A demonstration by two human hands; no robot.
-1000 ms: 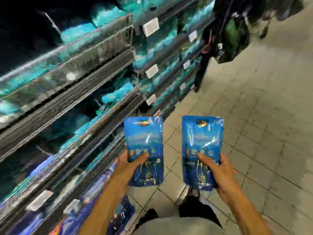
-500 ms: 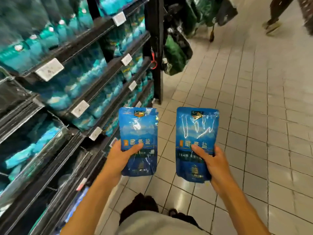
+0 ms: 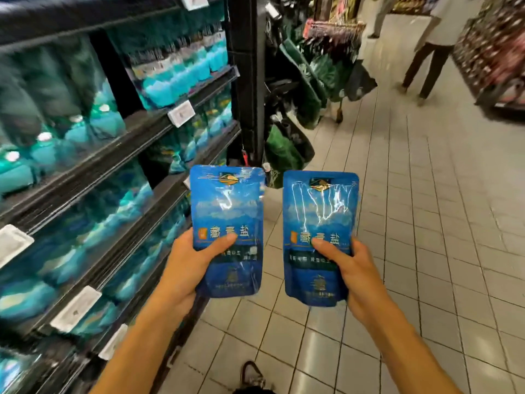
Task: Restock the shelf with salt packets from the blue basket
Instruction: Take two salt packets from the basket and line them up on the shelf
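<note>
In the shop aisle, beside the shelf [image 3: 159, 129] that runs along our left, we have two blue salt packets held up side by side in front of us. Our left hand [image 3: 186, 268] is closed around the lower half of the left salt packet [image 3: 225, 211], thumb pressed flat across its front just under the printed characters, the other fingers hidden behind it. Our right hand [image 3: 353, 268] grips the right salt packet [image 3: 321, 220] the same way, thumb across the front, fingers wrapped behind. Both packets stand upright, tops up, close to each other but not touching, a strip of floor showing between them. The left packet sits right at the front edge of the shelf's lower tiers; the right one hangs over the tiled floor [image 3: 412, 251]. And the shelf itself: dark tiers packed with teal and blue packets [image 3: 181, 72], blurred, with white price tags [image 3: 181, 113] clipped along the front edges. Past the far end of the shelf, green bags [image 3: 287, 146] hang on a rack. Down the aisle, at the top right, a person [image 3: 431, 38] is on the tiles, well apart from us. A shoe [image 3: 251, 375] shows at the bottom edge, between our forearms.
</note>
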